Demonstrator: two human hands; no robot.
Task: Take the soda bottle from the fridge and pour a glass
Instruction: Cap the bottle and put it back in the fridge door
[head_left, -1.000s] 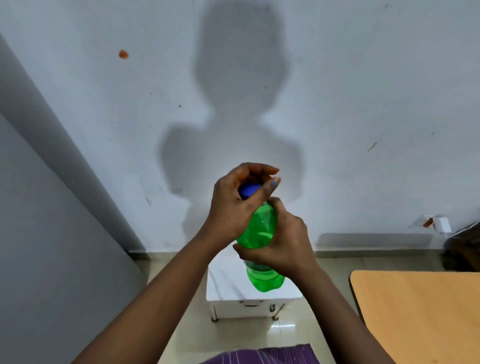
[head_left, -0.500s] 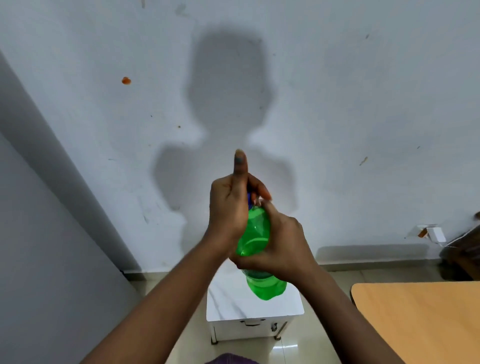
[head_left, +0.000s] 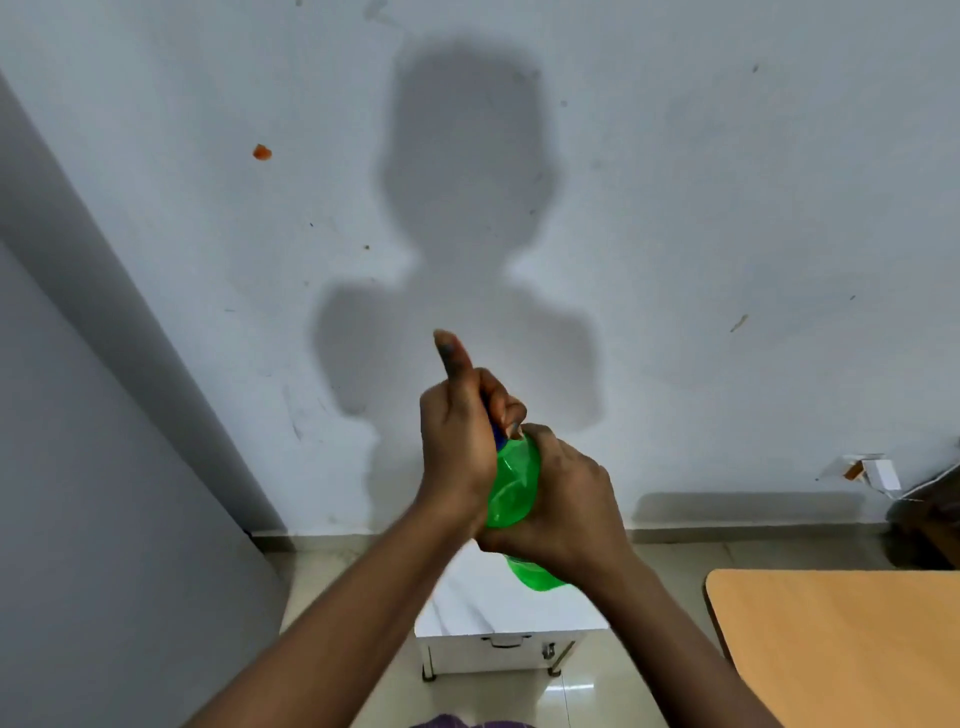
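A green plastic soda bottle (head_left: 511, 486) is held in mid-air in front of me, upright and slightly tilted. My right hand (head_left: 558, 506) wraps around its body from the right. My left hand (head_left: 460, 441) is closed around the bottle's top, over the blue cap (head_left: 500, 439), of which only a sliver shows; one finger sticks straight up. The bottle's base (head_left: 535, 577) pokes out below my right hand. No glass is in view.
A small white cabinet (head_left: 498, 644) stands on the tiled floor below the bottle, against the white wall. A wooden table (head_left: 841, 644) fills the lower right. A grey panel (head_left: 104, 519) rises on the left. A wall socket (head_left: 872, 470) sits low at the right.
My left hand has turned on the cap, going from fingers curled over the blue cap to a closed grip with one finger pointing up. The view has tilted slightly.
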